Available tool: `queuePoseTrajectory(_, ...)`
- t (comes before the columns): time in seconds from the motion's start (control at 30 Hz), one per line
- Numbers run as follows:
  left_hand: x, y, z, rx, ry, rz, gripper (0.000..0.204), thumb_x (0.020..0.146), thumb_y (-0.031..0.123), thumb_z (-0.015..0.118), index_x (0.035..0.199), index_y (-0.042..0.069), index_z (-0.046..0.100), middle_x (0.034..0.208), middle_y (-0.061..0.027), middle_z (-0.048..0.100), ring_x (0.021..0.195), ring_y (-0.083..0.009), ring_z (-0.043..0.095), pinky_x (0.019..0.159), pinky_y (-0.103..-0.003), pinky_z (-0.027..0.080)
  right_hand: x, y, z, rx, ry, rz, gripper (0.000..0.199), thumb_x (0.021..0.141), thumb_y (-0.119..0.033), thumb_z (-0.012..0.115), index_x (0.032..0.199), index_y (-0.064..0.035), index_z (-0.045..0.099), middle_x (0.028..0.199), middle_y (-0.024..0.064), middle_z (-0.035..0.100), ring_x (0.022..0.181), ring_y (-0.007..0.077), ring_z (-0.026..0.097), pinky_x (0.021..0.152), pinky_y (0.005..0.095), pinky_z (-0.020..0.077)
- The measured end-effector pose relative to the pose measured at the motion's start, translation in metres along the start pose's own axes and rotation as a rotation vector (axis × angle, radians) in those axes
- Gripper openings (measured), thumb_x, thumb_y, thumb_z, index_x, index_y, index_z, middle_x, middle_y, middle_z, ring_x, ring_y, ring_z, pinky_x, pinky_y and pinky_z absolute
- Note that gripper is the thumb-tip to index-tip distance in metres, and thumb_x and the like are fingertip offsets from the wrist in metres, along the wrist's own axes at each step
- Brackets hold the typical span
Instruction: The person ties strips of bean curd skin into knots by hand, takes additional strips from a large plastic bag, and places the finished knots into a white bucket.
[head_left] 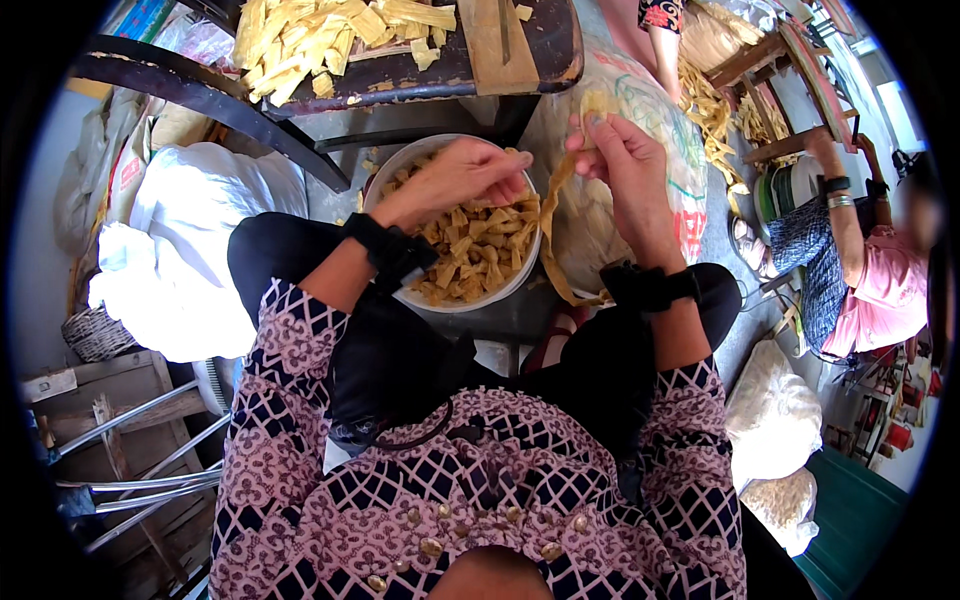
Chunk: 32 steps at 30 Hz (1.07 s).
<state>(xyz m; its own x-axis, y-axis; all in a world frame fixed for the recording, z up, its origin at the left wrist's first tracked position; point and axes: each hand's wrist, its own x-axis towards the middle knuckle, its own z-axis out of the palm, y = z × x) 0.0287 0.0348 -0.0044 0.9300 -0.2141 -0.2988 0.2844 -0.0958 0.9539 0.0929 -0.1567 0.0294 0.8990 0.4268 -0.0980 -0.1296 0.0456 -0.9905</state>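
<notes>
My right hand (622, 150) is raised right of the bucket, thumb and fingers pinched on a long yellowish-brown strip (551, 232). The strip looks flat and pliable, and its tail hangs down past the bucket's rim. Above the bucket, my left hand (473, 172) has its fingers curled in and its thumb reaching right. Whether anything small is in those fingers I cannot make out. Between my knees stands a round white bucket (465, 306), holding many short folded pieces (478, 245) of similar brownish strip.
Ahead, a worn dark chair seat (400, 93) bears a heap of pale yellow pieces (300, 45) and a wooden board (500, 50). A large plastic sack (600, 240) leans right of the bucket. White sacks (200, 220) lie left. Another person (880, 270) sits at the right.
</notes>
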Motion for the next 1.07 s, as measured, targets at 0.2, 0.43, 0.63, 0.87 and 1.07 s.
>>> queuePoseTrajectory(0.2,0.012,0.003,0.046,-0.753,-0.203,-0.155,0.045,0.092,0.043,0.043,0.105,0.002,0.056,0.095,-0.0061,0.062,0.083,-0.0117,0.059,0.077,-0.023,0.047,-0.021,-0.017,0.023,0.119,0.09,-0.171,0.024,0.092,-0.014,0.049,0.1,0.0069,0.057,0.086,0.0117,0.064,0.071,0.0145,0.064,0.061,0.0219,0.0477)
queuePoseTrajectory(0.43,0.024,-0.016,0.049,-0.913,-0.448,0.087,0.016,0.092,0.023,0.05,0.096,0.009,0.053,0.079,0.0042,0.053,0.073,-0.0062,0.054,0.074,-0.021,0.046,-0.074,0.011,0.024,0.157,0.082,-0.142,0.021,0.093,-0.009,0.045,0.101,0.0072,0.057,0.085,0.0108,0.064,0.069,0.0153,0.065,0.058,0.0209,0.0487)
queuePoseTrajectory(0.63,0.012,0.008,0.079,-0.549,-0.168,-0.204,0.011,0.089,0.019,0.053,0.086,0.009,0.056,0.082,0.0013,0.06,0.069,-0.0077,0.057,0.068,-0.022,0.05,-0.056,-0.006,0.006,-0.302,0.139,-0.197,0.017,0.09,-0.008,0.047,0.088,0.0038,0.059,0.065,0.0051,0.061,0.055,0.008,0.06,0.044,0.0206,0.0414)
queuePoseTrajectory(0.87,0.01,-0.005,0.071,0.403,-0.083,0.173,0.007,0.077,0.002,0.052,0.082,0.003,0.056,0.084,-0.0088,0.061,0.068,-0.019,0.06,0.06,-0.031,0.045,-0.051,0.037,-0.009,-0.482,0.092,-0.019,0.019,0.089,-0.009,0.049,0.077,0.0032,0.056,0.054,0.0076,0.055,0.044,0.0134,0.059,0.038,0.0257,0.0404)
queuePoseTrajectory(1.07,0.003,-0.009,0.067,0.553,0.201,0.592,0.022,0.073,0.003,0.051,0.096,0.003,0.053,0.102,-0.02,0.056,0.083,-0.0364,0.056,0.066,-0.041,0.043,-0.054,0.042,-0.01,-0.294,0.111,0.164,0.02,0.09,-0.012,0.048,0.08,0.0011,0.059,0.06,0.0081,0.059,0.045,0.0193,0.062,0.038,0.0268,0.0415)
